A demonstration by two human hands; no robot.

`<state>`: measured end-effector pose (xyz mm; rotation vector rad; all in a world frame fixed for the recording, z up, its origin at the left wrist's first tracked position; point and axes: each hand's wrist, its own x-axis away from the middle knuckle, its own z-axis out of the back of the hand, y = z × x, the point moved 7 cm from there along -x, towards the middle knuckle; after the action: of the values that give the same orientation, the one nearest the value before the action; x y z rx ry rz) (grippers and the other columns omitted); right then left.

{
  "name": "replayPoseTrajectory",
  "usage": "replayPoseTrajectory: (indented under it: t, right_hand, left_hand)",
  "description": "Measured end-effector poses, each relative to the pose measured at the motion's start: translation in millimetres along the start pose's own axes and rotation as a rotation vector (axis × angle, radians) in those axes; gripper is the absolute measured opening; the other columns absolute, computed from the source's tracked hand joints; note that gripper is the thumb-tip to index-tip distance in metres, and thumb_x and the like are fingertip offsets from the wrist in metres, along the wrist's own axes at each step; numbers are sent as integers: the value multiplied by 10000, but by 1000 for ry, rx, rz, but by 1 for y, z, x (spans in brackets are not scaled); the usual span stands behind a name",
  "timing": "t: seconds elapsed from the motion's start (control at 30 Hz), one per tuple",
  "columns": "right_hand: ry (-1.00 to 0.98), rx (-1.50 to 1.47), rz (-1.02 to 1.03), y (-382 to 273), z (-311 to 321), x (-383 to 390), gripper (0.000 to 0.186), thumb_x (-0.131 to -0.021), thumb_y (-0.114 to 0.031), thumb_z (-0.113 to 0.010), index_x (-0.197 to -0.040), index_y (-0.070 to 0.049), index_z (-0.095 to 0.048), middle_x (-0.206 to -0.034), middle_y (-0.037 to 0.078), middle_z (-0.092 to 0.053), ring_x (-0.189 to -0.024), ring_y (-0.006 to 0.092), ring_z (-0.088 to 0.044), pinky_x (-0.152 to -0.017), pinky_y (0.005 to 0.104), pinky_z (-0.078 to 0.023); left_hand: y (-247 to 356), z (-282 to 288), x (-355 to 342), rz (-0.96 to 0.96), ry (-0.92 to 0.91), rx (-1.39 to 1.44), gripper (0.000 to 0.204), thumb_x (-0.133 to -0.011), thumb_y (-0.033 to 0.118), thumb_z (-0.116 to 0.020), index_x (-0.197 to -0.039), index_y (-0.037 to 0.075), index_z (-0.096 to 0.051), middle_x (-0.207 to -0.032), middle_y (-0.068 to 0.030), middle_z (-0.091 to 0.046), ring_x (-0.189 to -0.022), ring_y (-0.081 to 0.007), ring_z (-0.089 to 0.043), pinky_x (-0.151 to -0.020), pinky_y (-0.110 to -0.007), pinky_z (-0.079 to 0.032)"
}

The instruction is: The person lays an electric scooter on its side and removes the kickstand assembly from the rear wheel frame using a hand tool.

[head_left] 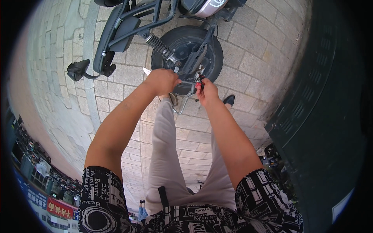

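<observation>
My left hand [162,80] is closed beside the lower left of a scooter's black wheel [218,58], with a thin metallic bar [187,82] at its fingertips. What lies inside the fist is mostly hidden. A white pointed piece [146,71] shows behind that hand. To the right, my right hand [208,92] grips a tool with a red and black handle [201,82] near the wheel's hub; its working end is too small to make out. Between the hands, a bent metal stand [181,112] reaches down to the paving.
The scooter's frame [157,13] and coil shock absorber [160,47] rise above the wheel. A mirror [79,70] juts out at the left. My shoe [229,101] is on the paving close to the wheel. A dark green panel [311,116] borders the right side.
</observation>
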<state>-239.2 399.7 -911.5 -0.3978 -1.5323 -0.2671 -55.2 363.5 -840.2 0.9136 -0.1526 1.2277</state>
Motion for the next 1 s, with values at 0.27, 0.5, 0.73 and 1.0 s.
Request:
replayPoseTrajectory:
  t: [0.27, 0.5, 0.73, 1.0]
  right_hand:
    - [-24, -108, -142, 11, -17, -14, 132, -910, -165, -510, -844, -57, -546, -688, 52, -564, -463, 67, -445, -366, 181, -330]
    - [71, 159, -75, 15, -29, -12, 149, -921, -184, -505, -847, -61, -549, -703, 13, -548, -458, 45, -355, -355, 189, -235]
    - [34, 146, -199, 29, -40, -20, 134, -927, -189, -506, -863, -80, -551, -708, -2, -540, -435, 34, -320, -345, 179, -204]
    - [160, 280, -143, 33, -56, -20, 114, -898, -159, -525, -806, -92, -518, -647, -4, -505, -405, 42, -319, -320, 172, -190]
  left_hand:
    - [-23, 7, 1, -39, -141, 52, 330, -912, 331, -498, -821, 45, -636, -873, -149, -652, -830, -355, -618, -715, -446, -489]
    - [-49, -25, 27, 77, 28, 299, 407, -936, 376, -442, -829, 34, -637, -821, -193, -644, -810, -397, -606, -719, -468, -479]
    - [-58, -39, 11, 2, -279, 273, 565, -944, 480, -384, -789, 25, -681, -823, -206, -652, -819, -395, -610, -746, -456, -479]
    - [-80, -51, 21, 78, -174, 364, 574, -929, 519, -402, -801, 40, -692, -833, -183, -658, -833, -372, -616, -745, -444, -484]
